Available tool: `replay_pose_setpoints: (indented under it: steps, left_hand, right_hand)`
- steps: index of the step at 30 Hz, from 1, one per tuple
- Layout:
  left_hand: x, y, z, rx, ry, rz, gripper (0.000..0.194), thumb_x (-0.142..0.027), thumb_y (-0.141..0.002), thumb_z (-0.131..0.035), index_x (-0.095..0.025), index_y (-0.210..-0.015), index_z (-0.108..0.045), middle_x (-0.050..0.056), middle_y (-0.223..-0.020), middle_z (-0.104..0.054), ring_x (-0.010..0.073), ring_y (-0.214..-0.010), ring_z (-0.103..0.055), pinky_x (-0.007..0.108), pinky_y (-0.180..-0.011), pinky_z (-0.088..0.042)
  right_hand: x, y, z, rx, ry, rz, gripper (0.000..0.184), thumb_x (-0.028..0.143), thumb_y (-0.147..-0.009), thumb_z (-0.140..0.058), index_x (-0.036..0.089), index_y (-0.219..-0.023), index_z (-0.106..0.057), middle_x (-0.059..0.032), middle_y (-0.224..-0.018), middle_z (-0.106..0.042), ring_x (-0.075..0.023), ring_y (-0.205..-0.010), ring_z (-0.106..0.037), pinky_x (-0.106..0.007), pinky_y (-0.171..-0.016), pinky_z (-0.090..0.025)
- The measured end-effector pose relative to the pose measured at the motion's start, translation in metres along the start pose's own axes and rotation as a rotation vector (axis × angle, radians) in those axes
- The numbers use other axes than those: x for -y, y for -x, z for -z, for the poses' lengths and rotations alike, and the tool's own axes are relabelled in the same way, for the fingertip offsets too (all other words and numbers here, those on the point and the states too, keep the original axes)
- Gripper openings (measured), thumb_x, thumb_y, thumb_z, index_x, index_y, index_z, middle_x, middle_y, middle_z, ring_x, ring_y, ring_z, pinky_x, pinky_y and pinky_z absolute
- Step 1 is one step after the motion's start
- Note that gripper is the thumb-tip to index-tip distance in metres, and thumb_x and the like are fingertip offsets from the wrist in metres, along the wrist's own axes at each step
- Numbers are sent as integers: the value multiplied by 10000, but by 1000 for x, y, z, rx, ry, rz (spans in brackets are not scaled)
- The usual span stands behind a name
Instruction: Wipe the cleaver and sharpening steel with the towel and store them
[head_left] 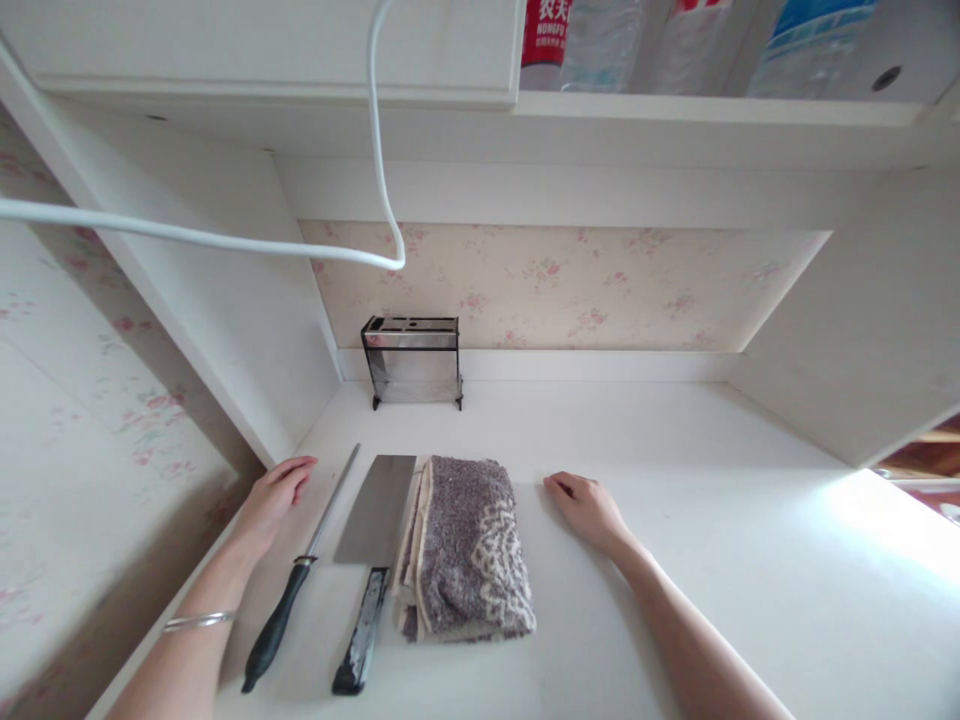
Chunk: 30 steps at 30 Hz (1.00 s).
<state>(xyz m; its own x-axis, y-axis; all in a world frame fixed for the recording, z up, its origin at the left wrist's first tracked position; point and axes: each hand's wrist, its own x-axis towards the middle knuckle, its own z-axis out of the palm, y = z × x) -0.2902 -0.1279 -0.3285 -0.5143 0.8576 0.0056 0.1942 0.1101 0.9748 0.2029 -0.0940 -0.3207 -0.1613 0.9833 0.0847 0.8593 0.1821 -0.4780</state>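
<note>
My left hand (279, 497) rests on the white counter at the left, its fingers loosely curled together with nothing in them. Just right of it lies a sharpening steel (300, 575) with a black handle and a thin metal rod. Beside the steel is a cleaver (377, 510), blade pointing away and its worn black handle towards me. A folded grey-brown towel (469, 550) with a cream pattern lies against the cleaver's right side. To the towel's right, my right hand (589, 508) sits on the counter, closed in a loose fist and apart from the towel.
A black-framed, clear knife rack (412, 362) stands near the back wall. A white cable (300, 248) hangs across the upper left. Above, a shelf (712, 108) holds several bottles (600, 45). White side panels (847, 330) bound the counter (630, 420).
</note>
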Motion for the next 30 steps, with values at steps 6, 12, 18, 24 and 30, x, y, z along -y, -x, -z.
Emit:
replay_pose_setpoints:
  steps: [6, 12, 18, 24, 30]
  left_hand:
    - [-4, 3, -2, -10, -4, 5, 418, -435, -597, -675, -154, -907, -668, -22, -607, -572, 98, -518, -438, 212, -474, -337]
    - [-5, 4, -1, -2, -1, 12, 388, -420, -618, -665, -161, -907, -664, -28, -607, -560, 99, -526, -436, 211, -483, -339]
    - [-4, 3, -2, 2, 2, 10, 392, -420, -622, -673, -159, -915, -665, -21, -627, -566, 103, -526, -439, 218, -487, -335]
    - [-7, 5, -3, -10, 6, 10, 396, -424, -613, -675, -155, -903, -664, -20, -613, -559, 103, -518, -433, 221, -482, -332]
    - [-5, 4, -2, -8, 14, 1, 388, -402, -599, -671, -151, -895, -667, -16, -627, -572, 95, -517, -431, 211, -469, -331]
  right_hand:
    - [0, 0, -1, -2, -5, 0, 347, 444, -899, -358, 285, -889, -666, -7, -915, -705, -186, -849, -631, -235, -681, -382]
    - [1, 0, 0, 4, 3, -10, 340, 443, -898, -364, 280, -869, -662, -5, -894, -704, -183, -832, -630, -233, -667, -378]
    - [2, 0, 1, 5, 3, -10, 351, 443, -896, -363, 274, -876, -669, -15, -902, -703, -187, -839, -631, -238, -674, -385]
    - [2, 0, 1, 5, -6, -7, 361, 443, -895, -359, 272, -888, -677, -18, -907, -704, -184, -844, -629, -236, -691, -392]
    - [2, 0, 0, 4, -7, 6, 352, 435, -899, -365, 271, -896, -677, -17, -913, -704, -183, -852, -630, -236, -699, -394]
